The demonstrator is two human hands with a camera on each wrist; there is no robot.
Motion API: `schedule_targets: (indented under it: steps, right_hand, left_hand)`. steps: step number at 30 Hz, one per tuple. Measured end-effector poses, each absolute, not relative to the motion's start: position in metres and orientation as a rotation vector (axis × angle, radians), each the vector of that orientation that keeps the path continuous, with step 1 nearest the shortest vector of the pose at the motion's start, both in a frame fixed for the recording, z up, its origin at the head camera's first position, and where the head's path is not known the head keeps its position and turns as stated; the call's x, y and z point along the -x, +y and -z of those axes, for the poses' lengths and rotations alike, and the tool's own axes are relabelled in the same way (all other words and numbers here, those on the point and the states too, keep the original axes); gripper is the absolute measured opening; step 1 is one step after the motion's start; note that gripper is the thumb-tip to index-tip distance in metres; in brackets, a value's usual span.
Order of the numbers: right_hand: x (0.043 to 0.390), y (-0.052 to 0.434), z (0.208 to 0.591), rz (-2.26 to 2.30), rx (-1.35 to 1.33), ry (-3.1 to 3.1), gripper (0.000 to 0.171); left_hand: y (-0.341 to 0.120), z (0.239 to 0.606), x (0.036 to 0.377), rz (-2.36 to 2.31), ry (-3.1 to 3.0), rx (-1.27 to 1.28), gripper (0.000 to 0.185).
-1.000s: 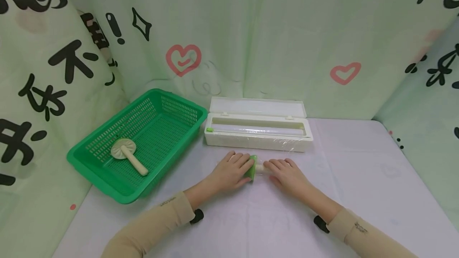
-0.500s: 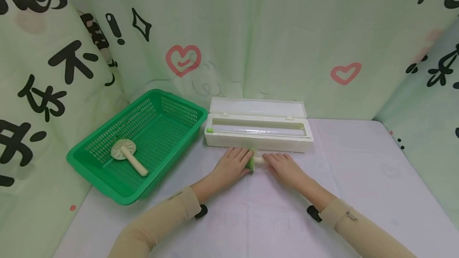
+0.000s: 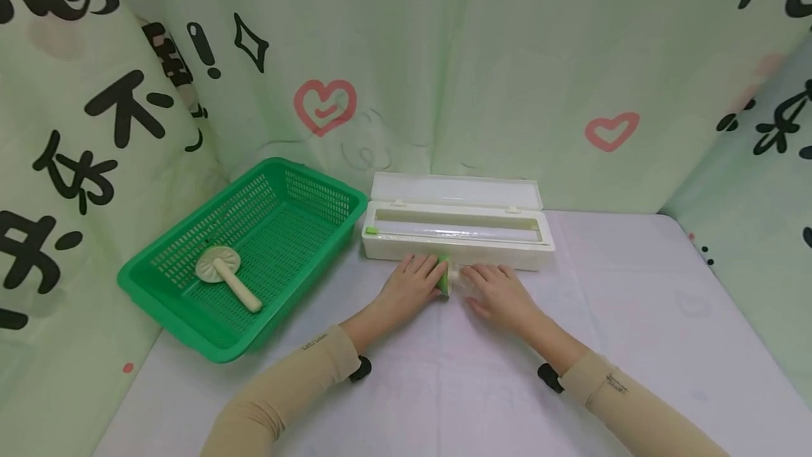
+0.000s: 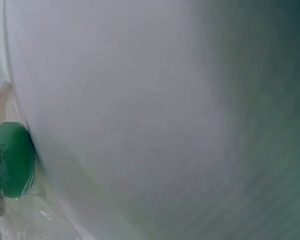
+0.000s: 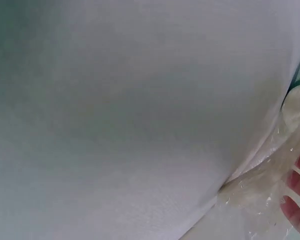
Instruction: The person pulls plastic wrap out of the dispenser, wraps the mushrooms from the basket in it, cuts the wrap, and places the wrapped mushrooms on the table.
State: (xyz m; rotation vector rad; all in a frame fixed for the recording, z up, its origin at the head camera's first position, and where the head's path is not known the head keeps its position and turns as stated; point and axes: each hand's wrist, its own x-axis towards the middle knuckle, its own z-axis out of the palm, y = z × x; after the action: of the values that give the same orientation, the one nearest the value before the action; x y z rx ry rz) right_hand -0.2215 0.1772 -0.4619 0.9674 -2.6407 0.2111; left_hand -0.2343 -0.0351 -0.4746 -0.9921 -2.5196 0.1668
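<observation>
Both hands flat-ish on a small green-capped, cream-stemmed toy mushroom [image 3: 447,278] bundled in clear cling film: left hand [image 3: 409,285] cupping the green cap end, right hand [image 3: 497,291] with fingers laid over the stem end, neither really clenched, more pressing and rolling. Compared with a second ago, slid further from the body, now right up against the front wall of the white plastic cling-film dispenser box [image 3: 457,237], so looks like wrapping nearly rolled up to the cutter. Further out, green plastic slotted basket [image 3: 190,302] holding another pale mushroom toy [image 3: 225,273], well apart on the lilac tablecloth [image 3: 634,316].

Both hands hide most of the green-capped toy [image 3: 446,276].
</observation>
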Motion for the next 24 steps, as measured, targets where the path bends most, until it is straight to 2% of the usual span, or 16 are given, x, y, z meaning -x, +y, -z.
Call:
schedule_targets:
  steps: [8, 13, 18, 24]
  right_hand:
    - [0.2265, 0.1734, 0.4657, -0.282, -0.945, -2.679, 0.038]
    - [0.2288, 0.1733, 0.4670, -0.308, -0.943, -2.681, 0.037]
    - [0.2300, 0.1734, 0.4679, -0.312, -0.957, -2.688, 0.037]
    - [0.2300, 0.1729, 0.4668, -0.299, -0.956, -2.706, 0.036]
  left_hand:
    - [-0.0397, 0.4784, 0.2376, 0.293, -2.720, 1.042, 0.054]
    - [-0.0410, 0.4815, 0.2375, 0.506, -2.863, 0.964, 0.053]
    - [-0.0408, 0.4825, 0.2373, 0.403, -2.800, 0.938, 0.039]
    - [-0.0418, 0.4815, 0.2394, -0.005, -2.595, 0.932, 0.022]
